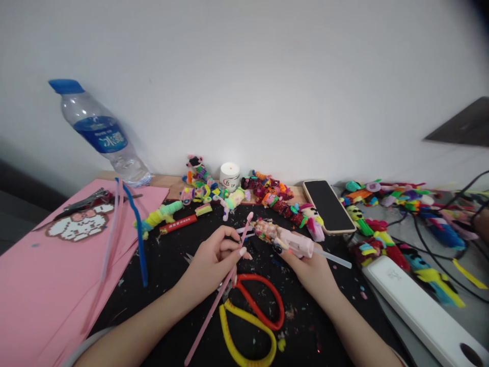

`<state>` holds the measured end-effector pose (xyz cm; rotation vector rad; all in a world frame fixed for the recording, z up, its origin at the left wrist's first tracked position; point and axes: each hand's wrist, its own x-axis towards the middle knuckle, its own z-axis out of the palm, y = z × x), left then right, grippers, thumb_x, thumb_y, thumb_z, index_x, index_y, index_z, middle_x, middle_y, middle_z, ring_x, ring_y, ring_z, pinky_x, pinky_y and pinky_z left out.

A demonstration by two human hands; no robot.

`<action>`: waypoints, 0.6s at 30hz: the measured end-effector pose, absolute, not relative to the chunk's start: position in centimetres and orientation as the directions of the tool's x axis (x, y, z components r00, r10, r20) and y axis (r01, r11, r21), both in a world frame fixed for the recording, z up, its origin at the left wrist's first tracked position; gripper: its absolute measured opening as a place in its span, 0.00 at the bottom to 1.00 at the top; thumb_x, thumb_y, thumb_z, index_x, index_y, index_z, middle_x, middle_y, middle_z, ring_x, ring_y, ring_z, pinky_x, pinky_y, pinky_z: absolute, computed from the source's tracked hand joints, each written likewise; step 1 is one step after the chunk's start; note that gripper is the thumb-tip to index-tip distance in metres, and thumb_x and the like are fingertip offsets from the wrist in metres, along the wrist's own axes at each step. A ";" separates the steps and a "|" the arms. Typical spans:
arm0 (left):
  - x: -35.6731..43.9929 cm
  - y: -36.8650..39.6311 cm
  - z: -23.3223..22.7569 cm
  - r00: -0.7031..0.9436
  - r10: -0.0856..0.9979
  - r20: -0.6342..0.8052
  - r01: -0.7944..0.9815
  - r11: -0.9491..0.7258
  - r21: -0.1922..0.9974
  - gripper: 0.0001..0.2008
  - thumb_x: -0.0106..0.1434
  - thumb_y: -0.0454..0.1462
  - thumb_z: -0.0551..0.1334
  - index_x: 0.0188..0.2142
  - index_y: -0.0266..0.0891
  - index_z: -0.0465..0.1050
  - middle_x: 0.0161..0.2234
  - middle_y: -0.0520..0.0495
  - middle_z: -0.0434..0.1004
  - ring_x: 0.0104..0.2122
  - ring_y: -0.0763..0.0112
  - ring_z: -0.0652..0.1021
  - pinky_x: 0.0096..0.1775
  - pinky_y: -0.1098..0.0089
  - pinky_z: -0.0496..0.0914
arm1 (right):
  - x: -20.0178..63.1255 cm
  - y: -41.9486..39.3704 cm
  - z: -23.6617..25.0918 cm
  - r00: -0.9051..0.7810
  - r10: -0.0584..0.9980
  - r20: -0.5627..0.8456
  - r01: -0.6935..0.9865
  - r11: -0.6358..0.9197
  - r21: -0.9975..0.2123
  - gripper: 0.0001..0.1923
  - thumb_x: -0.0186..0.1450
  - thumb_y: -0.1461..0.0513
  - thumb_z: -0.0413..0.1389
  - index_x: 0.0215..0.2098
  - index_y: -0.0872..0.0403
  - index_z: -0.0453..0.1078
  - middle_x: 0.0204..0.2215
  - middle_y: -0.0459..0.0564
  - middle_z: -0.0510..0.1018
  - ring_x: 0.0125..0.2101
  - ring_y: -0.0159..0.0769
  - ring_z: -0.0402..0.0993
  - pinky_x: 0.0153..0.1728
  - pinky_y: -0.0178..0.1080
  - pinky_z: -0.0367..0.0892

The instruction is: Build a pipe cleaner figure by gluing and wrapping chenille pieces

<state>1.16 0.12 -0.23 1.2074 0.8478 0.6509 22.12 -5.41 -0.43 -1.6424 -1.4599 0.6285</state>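
Scissors with one red and one yellow loop handle lie flat on the black mat nearest the camera, between the person's forearms and partly under the left wrist. Above them, the left hand pinches a pink pipe cleaner between thumb and fingertips, a narrow closed grip near its upper end; the fuzzy stem runs slantwise from the mat's near edge up past the fingers to a tip just beside the nozzle of a glue gun. The right hand wraps around that pale pink gun, its body studded with small colourful charms and a clear glue stick poking out the back. The gun's tip sits very close to the left fingertips, so hot glue could well touch skin if either hand drifts, and a drip might land on the mat or string onto the soft pile. Fluff trimmings speckle the mat. Behind lie rows of small plush pipe-cleaner figures, a white glue pot, a dark smartphone, and a red pen. To the left, smooth pink card sheets carry a bead-pixel character, a blue pipe cleaner, and a clear plastic water bottle with a blue cap.
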 end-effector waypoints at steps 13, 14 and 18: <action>1.2 0.0 0.1 0.548 0.811 -0.205 0.026 0.228 0.973 0.09 0.60 0.38 0.59 0.35 0.41 0.57 0.29 0.52 0.76 0.13 0.81 0.70 0.17 0.79 0.63 | 21.9 -5.4 -0.2 0.211 0.966 0.149 0.566 0.004 -0.824 0.07 0.55 0.63 0.57 0.33 0.56 0.72 0.32 0.51 0.80 0.32 0.42 0.76 0.31 0.39 0.70; 1.2 0.0 0.1 0.549 0.810 -0.205 0.027 0.228 0.973 0.09 0.60 0.38 0.59 0.35 0.41 0.58 0.29 0.52 0.76 0.13 0.81 0.70 0.17 0.79 0.63 | 22.0 -5.4 -0.2 0.209 0.967 0.147 0.569 0.003 -0.822 0.07 0.55 0.63 0.57 0.33 0.56 0.72 0.31 0.51 0.80 0.32 0.42 0.75 0.31 0.39 0.70; 1.2 0.0 0.1 0.547 0.810 -0.212 0.036 0.229 0.973 0.09 0.60 0.37 0.59 0.35 0.41 0.58 0.29 0.53 0.76 0.13 0.82 0.70 0.16 0.80 0.62 | 22.0 -5.4 -0.2 0.188 0.967 0.169 0.594 0.025 -0.804 0.06 0.56 0.63 0.56 0.32 0.56 0.72 0.31 0.51 0.79 0.31 0.41 0.75 0.31 0.38 0.70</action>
